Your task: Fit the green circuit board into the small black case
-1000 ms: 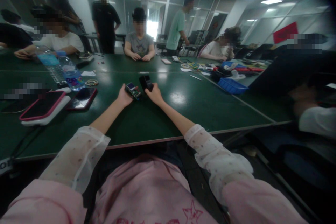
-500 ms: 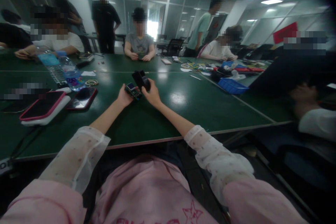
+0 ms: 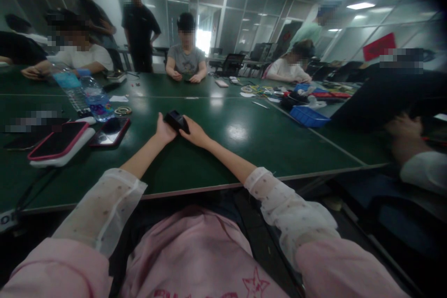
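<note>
Above the green table [image 3: 223, 158], both hands meet at a black plastic case [image 3: 177, 121]. My right hand [image 3: 196, 134] grips the case from its right side, with the thumb on the near edge. Around its left side lies my left hand [image 3: 165, 129], thumb pointing up. The small circuit board that my left hand held a moment ago is now covered by the case, and I cannot see how the two sit together.
To the left are a phone with a pink edge [image 3: 59, 141], another phone [image 3: 111, 132], water bottles [image 3: 96, 102] and a tape roll [image 3: 123, 111]. A blue bin [image 3: 309, 116] and cables [image 3: 260, 88] lie to the right. Several people sit or stand around.
My right hand has brought the black case down and left onto the circuit board in my left hand, hiding the board. A person in green at the back has moved right.
</note>
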Motion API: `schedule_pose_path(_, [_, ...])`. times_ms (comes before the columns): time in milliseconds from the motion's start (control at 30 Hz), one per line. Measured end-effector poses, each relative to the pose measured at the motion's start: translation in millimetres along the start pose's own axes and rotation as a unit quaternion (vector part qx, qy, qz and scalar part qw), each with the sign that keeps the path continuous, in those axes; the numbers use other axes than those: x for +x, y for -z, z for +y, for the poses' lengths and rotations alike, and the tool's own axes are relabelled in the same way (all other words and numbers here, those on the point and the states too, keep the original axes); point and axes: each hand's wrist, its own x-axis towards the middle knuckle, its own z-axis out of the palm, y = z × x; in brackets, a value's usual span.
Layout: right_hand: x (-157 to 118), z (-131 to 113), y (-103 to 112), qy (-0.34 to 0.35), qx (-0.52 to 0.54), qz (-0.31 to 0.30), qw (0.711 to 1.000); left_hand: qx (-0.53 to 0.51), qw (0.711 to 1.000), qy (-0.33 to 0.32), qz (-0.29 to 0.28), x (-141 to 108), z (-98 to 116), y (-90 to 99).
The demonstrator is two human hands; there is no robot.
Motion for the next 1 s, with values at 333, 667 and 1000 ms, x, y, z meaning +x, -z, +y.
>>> schedule_pose_path(333, [-0.5,4.7,0.7,-0.002,-0.013,-0.002,1.000,0.010,1.000,-0.012,0.001,-4.4,-2.4,-5.4])
schedule_pose_path(667, [-1.1,6.1,2.4,0.008,0.000,0.004,1.000,0.013,1.000,-0.009,-0.016,-1.5,-2.4,-3.7])
schedule_pose_path(1000, [-2.7,4.9,4.4,-0.004,0.009,0.015,1.000,0.039,0.998,0.012,-0.045,-5.6,-5.4,-6.8])
